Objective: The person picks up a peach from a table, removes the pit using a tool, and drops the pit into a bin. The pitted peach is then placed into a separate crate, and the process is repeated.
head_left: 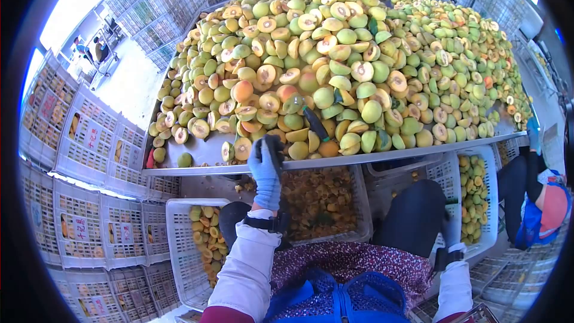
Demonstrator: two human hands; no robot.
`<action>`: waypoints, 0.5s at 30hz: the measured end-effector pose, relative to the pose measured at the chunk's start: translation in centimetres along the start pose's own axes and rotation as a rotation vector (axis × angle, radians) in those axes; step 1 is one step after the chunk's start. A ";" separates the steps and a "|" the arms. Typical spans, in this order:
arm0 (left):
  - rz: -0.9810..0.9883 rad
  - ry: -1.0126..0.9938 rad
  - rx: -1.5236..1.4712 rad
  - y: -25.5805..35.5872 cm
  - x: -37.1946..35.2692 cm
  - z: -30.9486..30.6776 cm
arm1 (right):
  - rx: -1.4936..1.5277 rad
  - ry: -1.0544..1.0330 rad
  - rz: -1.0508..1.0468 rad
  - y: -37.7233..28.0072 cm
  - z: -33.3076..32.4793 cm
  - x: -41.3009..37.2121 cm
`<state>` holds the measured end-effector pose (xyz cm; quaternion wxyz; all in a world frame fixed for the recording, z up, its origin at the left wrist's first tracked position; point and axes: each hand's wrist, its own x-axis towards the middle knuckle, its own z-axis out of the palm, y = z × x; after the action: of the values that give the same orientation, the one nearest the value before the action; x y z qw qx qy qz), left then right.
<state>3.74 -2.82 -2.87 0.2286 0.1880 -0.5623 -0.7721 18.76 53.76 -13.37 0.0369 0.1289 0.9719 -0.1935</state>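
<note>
A steel table [209, 151] carries a high heap of yellow-green fruit [359, 54], many of them cut in half with the pit showing. My left hand [265, 167], in a blue glove with dark fingertips, reaches up to the table's front rim, its fingers lying against the nearest halves; nothing shows in it. A dark-handled knife [313, 123] lies on the heap just above and to the right of that hand. My right hand [448, 228], gloved, hangs low beside my right knee, next to a crate; its fingers are hidden.
Under the table stand white crates: one with orange-brown pieces [326, 203], one with fruit at the left [200, 230], one with green fruit at the right [473, 194]. Another person [538, 203] sits at the right. Stacked crates [78, 143] line the left.
</note>
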 end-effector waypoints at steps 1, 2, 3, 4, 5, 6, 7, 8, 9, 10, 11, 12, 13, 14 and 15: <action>0.010 0.071 -0.022 0.5 -0.5 -0.7 | 0.179 0.178 -0.085 1.6 -0.8 2.1; 0.056 0.084 -0.010 1.1 -1.2 -1.7 | 0.292 0.291 -0.059 -2.1 -3.6 3.1; 0.081 0.121 -0.011 2.3 -2.1 -1.9 | 0.409 0.406 -0.031 -7.5 -7.2 3.5; 0.110 0.106 0.007 2.5 -2.4 -3.1 | 0.428 0.412 -0.146 -11.3 -9.6 3.9; 0.138 0.089 0.026 2.4 -2.1 -4.4 | 0.446 0.420 -0.258 -15.0 -11.2 4.1; 0.183 0.102 0.086 2.3 -1.5 -5.4 | 0.539 0.375 -0.382 -19.8 -11.8 4.0; 0.240 0.138 0.288 0.9 0.3 -7.5 | 0.629 0.324 -0.506 -24.1 -11.5 3.7; 0.375 0.157 0.567 1.2 1.5 -8.1 | 0.777 0.162 -0.566 -26.6 -9.3 4.0; 0.505 0.173 0.849 1.4 2.7 -8.0 | 0.512 0.134 -0.701 -29.4 -8.3 4.2; 0.484 0.166 0.920 2.3 3.0 -6.7 | 0.423 0.130 -0.854 -33.2 -7.8 4.1; 0.462 0.160 0.989 3.0 3.1 -5.2 | 0.374 0.010 -0.857 -35.4 -6.6 4.7; 0.433 0.199 1.050 2.4 3.6 -3.9 | 0.303 0.085 -0.875 -37.1 -4.3 5.7; 0.434 0.141 1.141 1.1 3.6 -3.2 | 0.348 0.046 -0.836 -39.4 -2.9 6.8; 0.521 0.138 1.287 0.0 3.4 -2.6 | 0.346 0.094 -0.820 -41.2 -0.6 8.2; 0.598 0.120 1.442 -0.8 3.2 -2.4 | 0.309 0.092 -0.808 -43.2 0.2 9.3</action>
<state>2.31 -6.30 -4.44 0.2784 0.1719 -0.9385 -0.1101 -1.60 17.32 1.15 -0.1049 -0.2494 0.9046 -0.3295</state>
